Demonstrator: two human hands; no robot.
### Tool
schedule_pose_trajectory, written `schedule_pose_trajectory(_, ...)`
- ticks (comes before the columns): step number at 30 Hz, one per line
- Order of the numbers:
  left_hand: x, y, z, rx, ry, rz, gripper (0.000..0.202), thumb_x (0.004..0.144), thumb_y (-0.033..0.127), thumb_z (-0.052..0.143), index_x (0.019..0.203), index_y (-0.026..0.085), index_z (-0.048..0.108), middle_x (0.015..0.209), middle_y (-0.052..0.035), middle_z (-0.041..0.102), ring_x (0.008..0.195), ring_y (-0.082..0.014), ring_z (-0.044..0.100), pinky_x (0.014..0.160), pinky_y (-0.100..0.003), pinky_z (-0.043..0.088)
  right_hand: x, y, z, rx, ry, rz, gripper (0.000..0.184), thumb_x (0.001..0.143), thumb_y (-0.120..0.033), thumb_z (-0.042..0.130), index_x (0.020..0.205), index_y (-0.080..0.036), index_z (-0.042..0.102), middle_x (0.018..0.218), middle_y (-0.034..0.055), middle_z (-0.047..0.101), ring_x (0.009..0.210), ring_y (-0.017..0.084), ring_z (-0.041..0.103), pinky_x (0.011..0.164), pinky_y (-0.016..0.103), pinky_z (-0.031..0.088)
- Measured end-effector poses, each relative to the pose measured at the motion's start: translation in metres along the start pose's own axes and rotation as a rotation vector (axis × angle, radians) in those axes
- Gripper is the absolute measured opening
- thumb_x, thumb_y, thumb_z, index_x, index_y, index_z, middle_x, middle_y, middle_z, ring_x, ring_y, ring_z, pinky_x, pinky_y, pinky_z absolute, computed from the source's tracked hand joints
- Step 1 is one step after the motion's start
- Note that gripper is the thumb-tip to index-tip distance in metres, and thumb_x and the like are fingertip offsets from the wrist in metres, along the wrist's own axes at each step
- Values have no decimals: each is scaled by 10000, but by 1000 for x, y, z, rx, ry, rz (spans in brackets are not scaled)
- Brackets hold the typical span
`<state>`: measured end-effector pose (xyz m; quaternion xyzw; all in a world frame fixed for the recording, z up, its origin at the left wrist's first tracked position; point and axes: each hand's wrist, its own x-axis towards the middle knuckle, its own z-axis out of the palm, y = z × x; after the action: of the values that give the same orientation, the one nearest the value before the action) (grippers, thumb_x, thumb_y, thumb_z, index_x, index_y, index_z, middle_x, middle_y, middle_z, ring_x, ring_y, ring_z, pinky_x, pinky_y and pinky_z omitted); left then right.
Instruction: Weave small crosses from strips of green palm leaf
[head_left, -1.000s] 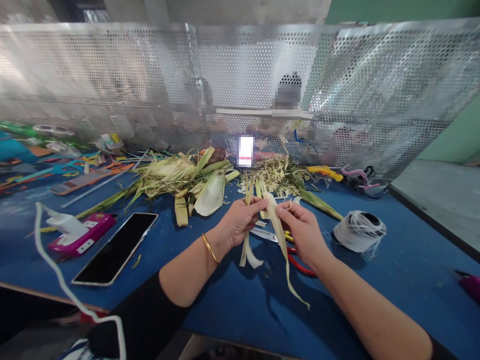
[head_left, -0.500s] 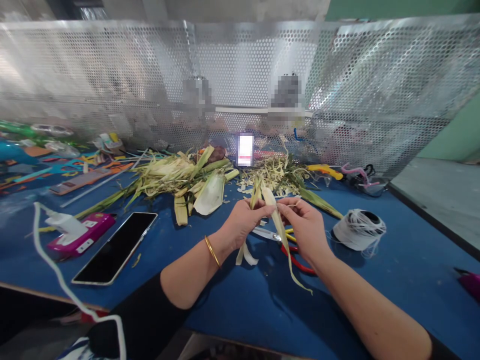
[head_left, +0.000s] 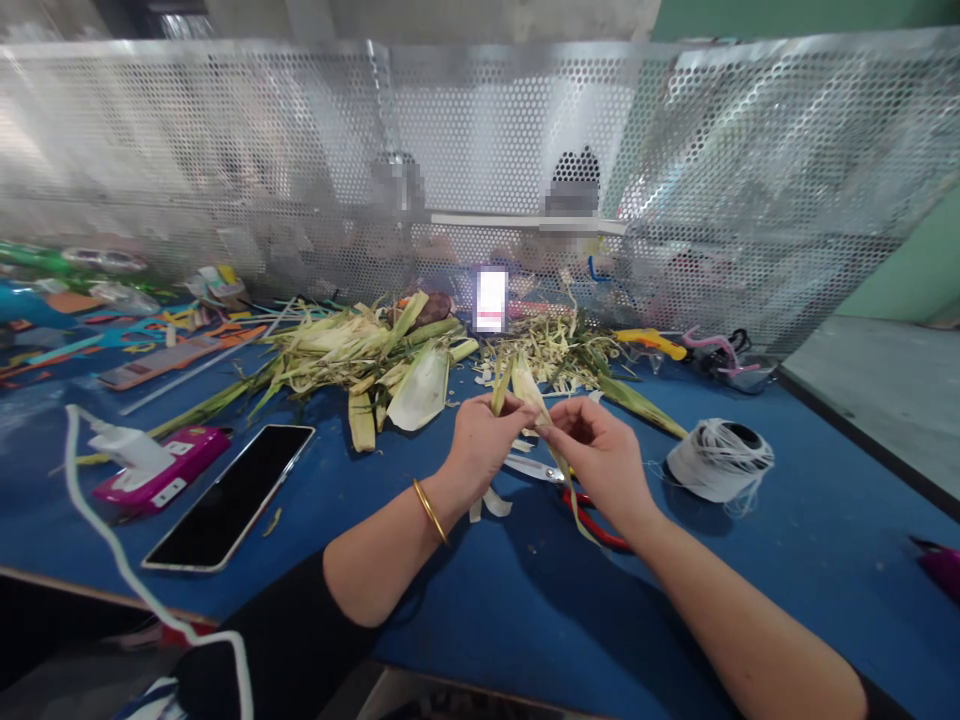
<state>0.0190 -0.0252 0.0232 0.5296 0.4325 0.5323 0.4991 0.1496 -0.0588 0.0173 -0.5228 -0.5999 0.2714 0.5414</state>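
Pale corn husk strips [head_left: 530, 385] are pinched between my two hands over the middle of the blue table. My left hand [head_left: 487, 440] is closed on the husk from the left, with a greenish strip sticking up past its fingers. From the right, my right hand [head_left: 596, 445] pinches the same husk with thumb and fingertips, and a thin tail hangs below. Beneath the hands lie scissors [head_left: 600, 527] with red and yellow handles, partly hidden by my right hand. White husk ends [head_left: 495, 503] show under my left wrist.
Heaped husks [head_left: 337, 345] and shredded scraps [head_left: 551, 350] lie along the back, before a perforated metal screen [head_left: 480, 120]. A phone [head_left: 229, 497] and magenta power strip [head_left: 161, 470] lie left; a white thread spool [head_left: 718, 460] stands right. People are blurred behind the screen.
Both hands have drawn closer together around the husk. My right hand has shifted slightly left and lower, and the husk's hanging tail is now shorter and higher.
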Motion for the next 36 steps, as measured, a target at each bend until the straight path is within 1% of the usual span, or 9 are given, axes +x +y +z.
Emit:
schedule_pose_trajectory(12, 1, -5, 1, 18, 48, -46, 156, 598, 226, 710, 530, 161, 586, 527, 13, 554, 545, -104, 501, 565, -221, 397, 0, 9, -5, -343, 56, -267, 164, 834, -324, 561, 699, -229, 561, 706, 10, 575, 645, 160, 516, 623, 279, 406)
schedule_pose_trajectory(15, -1, -3, 3, -19, 42, -48, 201, 595, 230, 709, 509, 162, 541, 513, 24, 523, 516, -86, 452, 523, -210, 359, -1, 7, -7, -427, 37, -339, 160, 852, -311, 533, 715, -233, 559, 750, 29, 596, 690, 174, 540, 663, 289, 402)
schedule_pose_trajectory(17, -2, -1, 4, -59, 18, -87, 224, 599, 274, 727, 536, 159, 546, 494, 41, 479, 465, -63, 377, 461, -201, 296, -1, 6, -7, -432, 27, -333, 146, 855, -314, 526, 733, -236, 550, 757, 32, 602, 701, 181, 545, 670, 294, 397)
schedule_pose_trajectory(22, -5, 8, 4, -258, -91, -219, 344, 604, 419, 763, 630, 162, 535, 444, 108, 294, 384, -21, 186, 391, -203, 119, 1, 5, -4, -147, 16, -123, 158, 836, -340, 537, 724, -238, 493, 623, -20, 543, 577, 153, 498, 570, 277, 379)
schedule_pose_trajectory(24, -5, 10, 3, -304, -139, -259, 345, 585, 388, 788, 657, 163, 536, 432, 122, 259, 376, -18, 159, 391, -207, 88, 3, 5, -3, -7, 6, -15, 180, 818, -364, 559, 713, -236, 489, 583, -35, 512, 533, 142, 473, 521, 269, 368)
schedule_pose_trajectory(26, -4, 9, 3, -305, -158, -260, 303, 586, 323, 791, 666, 156, 551, 436, 117, 290, 377, -16, 170, 394, -207, 96, 5, 6, -2, 88, 10, 73, 197, 796, -384, 590, 709, -232, 498, 568, -39, 504, 520, 138, 470, 499, 266, 367)
schedule_pose_trajectory(31, -3, 5, 3, -164, -90, -95, 150, 679, 248, 682, 631, 155, 575, 475, 82, 390, 423, -39, 290, 439, -197, 230, 7, 6, -1, 262, 11, 178, 220, 714, -392, 674, 734, -207, 558, 576, -43, 526, 525, 112, 462, 502, 244, 374)
schedule_pose_trajectory(34, -1, 5, 1, -47, -86, 20, 101, 688, 223, 655, 632, 155, 604, 552, 45, 495, 527, -70, 413, 532, -201, 333, 7, 4, -3, 412, -79, 338, 320, 606, -378, 766, 815, -183, 622, 642, -25, 590, 564, 105, 502, 525, 230, 397)
schedule_pose_trajectory(36, 1, 5, -1, 22, -78, 80, 101, 685, 207, 643, 609, 155, 601, 589, 29, 527, 583, -85, 445, 584, -209, 360, 9, 3, -5, 450, -130, 401, 338, 554, -371, 801, 770, -169, 639, 640, -22, 597, 549, 93, 497, 511, 218, 387)
